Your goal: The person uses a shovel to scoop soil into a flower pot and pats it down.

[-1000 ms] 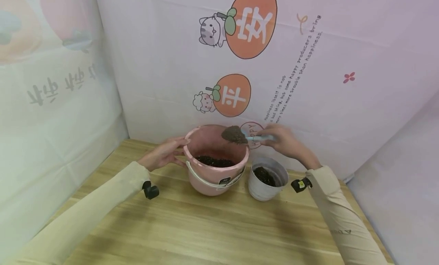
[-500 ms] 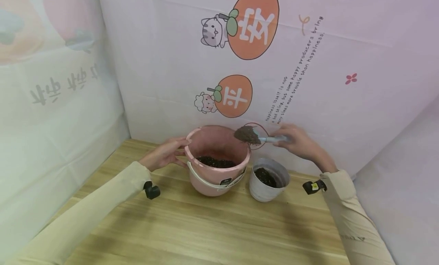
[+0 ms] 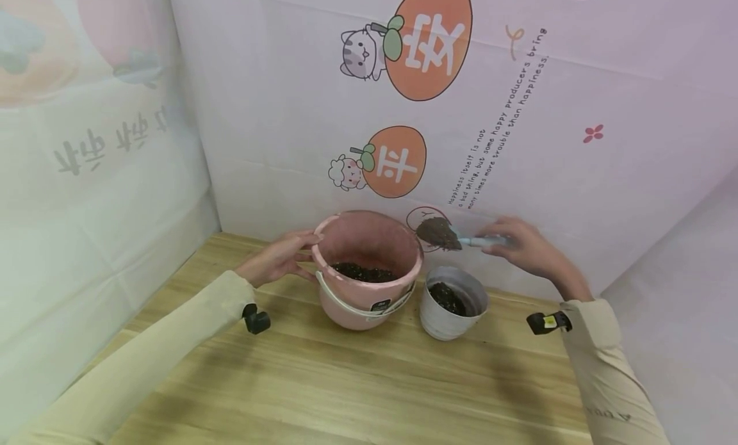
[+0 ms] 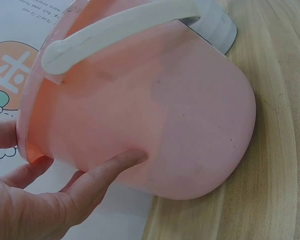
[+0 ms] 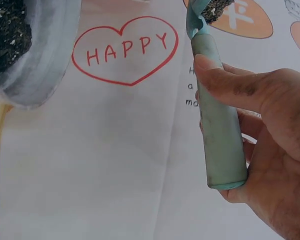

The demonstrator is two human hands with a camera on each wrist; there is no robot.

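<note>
My left hand [image 3: 281,258] grips the rim of a pink bucket [image 3: 357,302] with a white handle; dark soil [image 3: 366,273] lies inside. In the left wrist view one finger [image 4: 125,160] rests on the bucket's outer wall. With my right hand [image 3: 521,245] I hold a small garden trowel [image 5: 219,130] by its pale green-blue handle. A heap of soil [image 3: 439,234] covers its blade, which is in the air just right of the bucket, above and behind a grey-white flowerpot [image 3: 442,323]. That pot is partly filled with soil [image 5: 9,35].
Bucket and pot stand side by side on a wooden table [image 3: 346,381], close to the printed white cloth [image 3: 277,144] at the back. Another cloth [image 3: 115,227] hangs at the left and a pale surface [image 3: 680,285] rises at the right.
My right hand has carried the loaded trowel rightward, from over the bucket's right rim to above and behind the flowerpot. The left hand keeps its place on the bucket.
</note>
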